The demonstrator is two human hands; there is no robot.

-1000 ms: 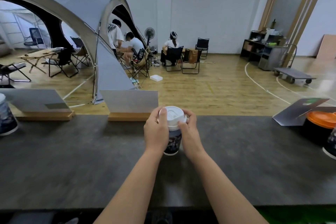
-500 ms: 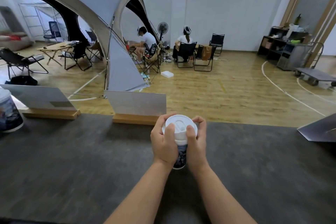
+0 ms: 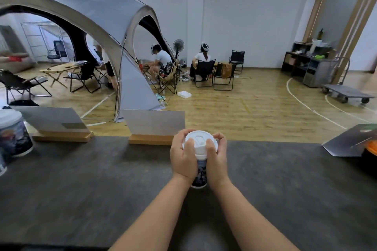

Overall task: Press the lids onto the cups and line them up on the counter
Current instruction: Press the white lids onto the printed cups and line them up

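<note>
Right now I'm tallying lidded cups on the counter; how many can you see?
2 clearly: one cup held between both hands at the centre, and one lidded cup at the far left. A sliver of something at the left edge may be another.

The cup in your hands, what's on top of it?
A white lid sits on the cup, with both thumbs pressing on it. The hands cover most of the rim, so whether it is fully seated cannot be seen.

cup (image 3: 200,173): dark printed, upright on counter (image 3: 81,189) | lid (image 3: 201,142): white, on top
</note>
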